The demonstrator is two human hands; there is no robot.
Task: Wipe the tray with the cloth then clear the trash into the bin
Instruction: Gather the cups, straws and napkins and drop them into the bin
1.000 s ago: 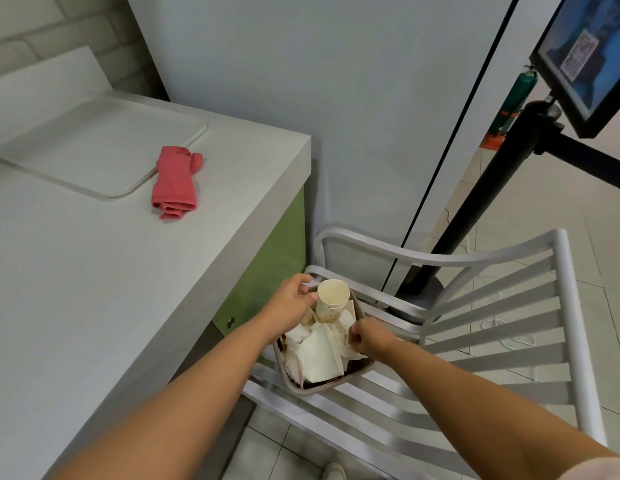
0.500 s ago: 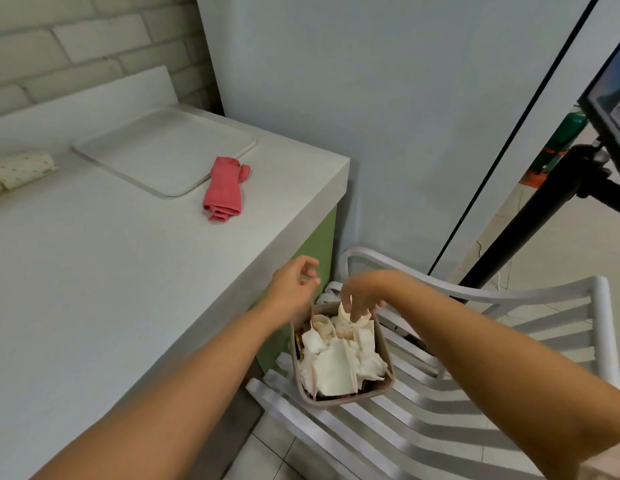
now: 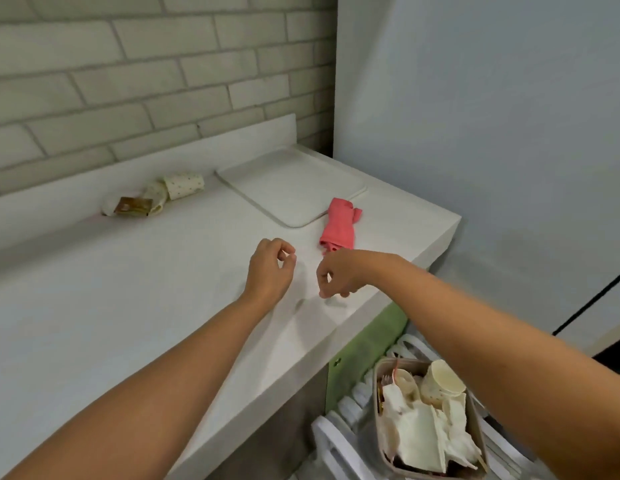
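Observation:
A white tray lies at the back right of the white counter. A folded pink cloth rests beside the tray's near corner. Trash, two dotted paper cups and a brown wrapper, lies against the back ledge on the left. A small beige bin full of napkins and a paper cup stands on a white chair at the lower right. My left hand and my right hand hover over the counter just in front of the cloth, fingers loosely curled, holding nothing.
A white slatted chair carries the bin below the counter's right edge. A green cabinet front shows under the counter. A brick wall runs behind, and a pale blue panel stands to the right.
Both hands left the bin and rose up over the counter toward the cloth. The paper cup stayed in the bin. The view swung left and up, showing the trash by the ledge.

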